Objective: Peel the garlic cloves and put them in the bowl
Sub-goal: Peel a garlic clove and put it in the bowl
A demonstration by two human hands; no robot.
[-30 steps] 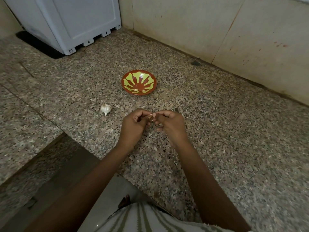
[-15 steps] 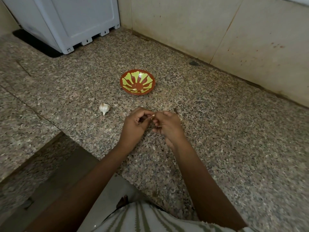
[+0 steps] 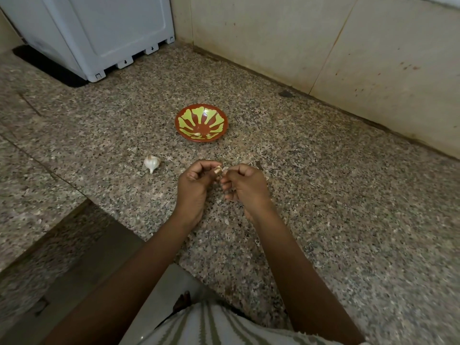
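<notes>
My left hand (image 3: 195, 185) pinches a small garlic clove (image 3: 218, 170) between thumb and fingers, just above the granite counter. My right hand (image 3: 245, 186) meets it from the right, and its fingertips pinch a pale flake of skin (image 3: 225, 169) at the clove's end. A red bowl with a yellow-green pattern (image 3: 201, 125) stands a little beyond the hands, with one pale peeled clove (image 3: 197, 134) lying inside near its front. A whole white garlic bulb (image 3: 151, 163) lies on the counter to the left of my hands.
A white appliance (image 3: 99, 33) stands at the back left corner of the granite counter (image 3: 323, 195). A beige tiled wall (image 3: 323, 46) runs along the back and right. The counter steps down at the left front. Bits of garlic skin (image 3: 227, 221) lie near my wrists.
Both hands stay together over the same spot. The fingers have shifted slightly on the clove, and a pale flake of skin now shows between them.
</notes>
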